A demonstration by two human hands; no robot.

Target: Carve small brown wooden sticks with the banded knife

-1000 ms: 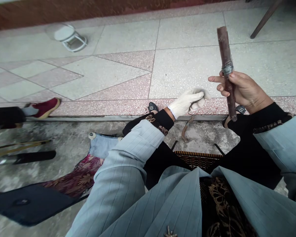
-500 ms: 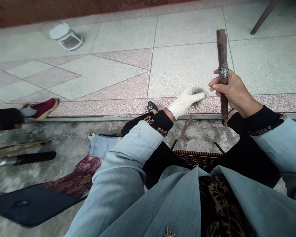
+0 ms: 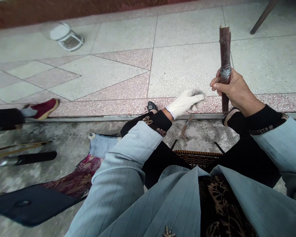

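Note:
My bare right hand is closed round a brown wooden stick, held nearly upright. Thin silvery wire is wound in several turns about the stick, just above my grip. From the winding a fine strand of wire runs down and left past my right fingertips. It reaches my left hand, which wears a white knitted glove and is closed with thumb against fingers, pinching the strand. The strand's end is hidden in the glove.
A white stool stands on the tiled floor at upper left. Another person's red shoe is at left. Below it lie a black-handled tool and a dark cloth. A curved brown piece lies between my feet.
My right hand and the stick have shifted slightly right. My left hand has moved a little left, so the gap between the hands is wider and the strand shows more plainly.

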